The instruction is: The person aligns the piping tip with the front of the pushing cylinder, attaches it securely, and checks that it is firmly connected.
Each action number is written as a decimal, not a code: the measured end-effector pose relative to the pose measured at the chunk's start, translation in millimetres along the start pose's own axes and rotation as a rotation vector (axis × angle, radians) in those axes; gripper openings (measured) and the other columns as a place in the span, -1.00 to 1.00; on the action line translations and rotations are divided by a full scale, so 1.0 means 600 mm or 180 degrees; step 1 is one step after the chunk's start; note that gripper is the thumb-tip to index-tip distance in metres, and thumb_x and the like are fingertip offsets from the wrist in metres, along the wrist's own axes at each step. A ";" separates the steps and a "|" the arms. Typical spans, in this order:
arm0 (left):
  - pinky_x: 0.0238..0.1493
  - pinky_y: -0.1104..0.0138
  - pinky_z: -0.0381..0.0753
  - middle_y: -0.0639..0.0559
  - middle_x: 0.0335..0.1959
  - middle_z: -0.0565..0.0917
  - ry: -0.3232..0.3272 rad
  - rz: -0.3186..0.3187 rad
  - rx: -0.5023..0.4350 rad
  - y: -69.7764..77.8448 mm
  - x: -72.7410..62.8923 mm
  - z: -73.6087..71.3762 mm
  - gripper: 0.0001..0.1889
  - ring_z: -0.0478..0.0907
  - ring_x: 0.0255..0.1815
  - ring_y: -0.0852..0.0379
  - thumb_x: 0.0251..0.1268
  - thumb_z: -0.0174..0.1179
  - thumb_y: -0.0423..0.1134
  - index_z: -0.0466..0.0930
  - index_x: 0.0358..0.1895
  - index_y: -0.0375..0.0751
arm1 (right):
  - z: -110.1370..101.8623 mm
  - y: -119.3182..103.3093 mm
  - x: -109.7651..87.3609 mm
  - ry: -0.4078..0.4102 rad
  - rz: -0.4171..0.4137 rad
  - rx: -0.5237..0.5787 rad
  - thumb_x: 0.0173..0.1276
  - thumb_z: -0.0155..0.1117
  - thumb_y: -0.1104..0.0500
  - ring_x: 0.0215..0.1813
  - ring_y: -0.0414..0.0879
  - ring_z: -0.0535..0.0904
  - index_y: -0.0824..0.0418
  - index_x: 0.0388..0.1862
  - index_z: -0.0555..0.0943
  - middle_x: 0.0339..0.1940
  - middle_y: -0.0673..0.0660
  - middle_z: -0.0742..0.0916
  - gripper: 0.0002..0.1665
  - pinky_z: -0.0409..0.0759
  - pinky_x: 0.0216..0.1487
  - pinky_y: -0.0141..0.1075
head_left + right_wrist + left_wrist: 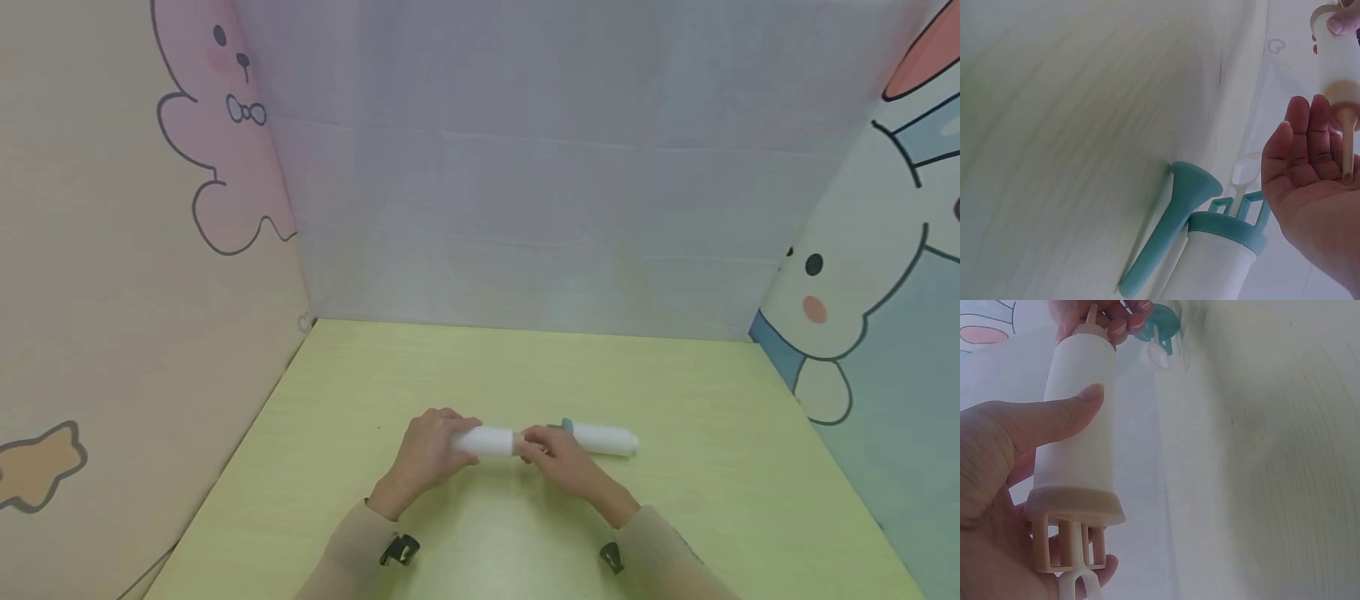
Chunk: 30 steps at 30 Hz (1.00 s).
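A white syringe-like tube [489, 441] is held level above the table by my left hand [427, 454], with the thumb lying along its barrel. Its beige collar [1075, 505] and the white plunger end [1079, 582] show in the left wrist view. My right hand [566, 462] has its fingers round the base of the beige nozzle [1348, 144], whose tip points back over the palm. Close by on the table lies a second white tube [604, 439] with a teal collar [1227, 228]. Beside that one rests a loose teal nozzle [1169, 228] with a flared end.
The pale yellow-green table [720, 517] has fabric walls on three sides. Cartoon animals decorate the left wall [112, 292] and right wall [900, 392]. A black clip-like part [400, 550] hangs at the left sleeve, and a similar one [612, 557] at the right sleeve.
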<state>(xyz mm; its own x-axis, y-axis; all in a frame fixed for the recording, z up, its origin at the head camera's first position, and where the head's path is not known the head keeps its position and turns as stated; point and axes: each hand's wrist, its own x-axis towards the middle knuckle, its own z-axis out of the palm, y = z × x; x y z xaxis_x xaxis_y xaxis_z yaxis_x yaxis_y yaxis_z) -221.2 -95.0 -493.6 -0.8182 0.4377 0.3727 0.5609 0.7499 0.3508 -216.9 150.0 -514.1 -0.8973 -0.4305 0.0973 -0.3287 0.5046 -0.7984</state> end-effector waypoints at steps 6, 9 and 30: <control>-0.29 0.12 0.51 0.02 -0.27 0.68 0.0017 -0.0002 -0.0025 -0.002 -0.004 -0.003 -0.57 0.56 -0.29 0.00 -0.20 0.55 -0.10 0.73 -0.13 0.00 | 0.002 -0.001 0.003 -0.0039 -0.0010 0.0047 0.48 0.05 -0.04 -0.28 -0.08 0.56 0.20 -0.09 0.62 -0.32 0.02 0.67 -0.64 0.50 -0.30 -0.26; -0.31 0.12 0.52 0.02 -0.27 0.68 0.0012 -0.0006 -0.0029 -0.006 -0.004 -0.004 -0.57 0.57 -0.29 0.00 -0.20 0.55 -0.09 0.73 -0.13 -0.01 | 0.003 -0.002 0.005 -0.0064 -0.0017 0.0091 0.48 0.04 -0.05 -0.25 -0.06 0.58 0.20 -0.07 0.62 -0.29 0.07 0.68 -0.62 0.51 -0.29 -0.25; -0.33 0.09 0.51 0.01 -0.27 0.68 -0.0088 -0.0284 0.0049 -0.057 -0.016 -0.009 -0.56 0.55 -0.30 -0.01 -0.24 0.55 -0.11 0.74 -0.14 0.00 | 0.032 -0.025 0.037 -0.0094 -0.0291 -0.0329 0.37 0.24 0.09 -0.15 -0.08 0.64 0.25 0.07 0.56 -0.07 0.13 0.69 -0.64 0.58 -0.20 -0.23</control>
<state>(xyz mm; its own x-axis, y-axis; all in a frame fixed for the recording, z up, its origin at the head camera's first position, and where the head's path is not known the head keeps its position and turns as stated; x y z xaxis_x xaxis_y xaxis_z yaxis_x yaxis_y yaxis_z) -231.9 -127.2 -504.5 -0.8682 0.3821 0.3166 0.4837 0.7940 0.3682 -226.0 118.4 -511.4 -0.8538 -0.4991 0.1482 -0.4386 0.5360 -0.7214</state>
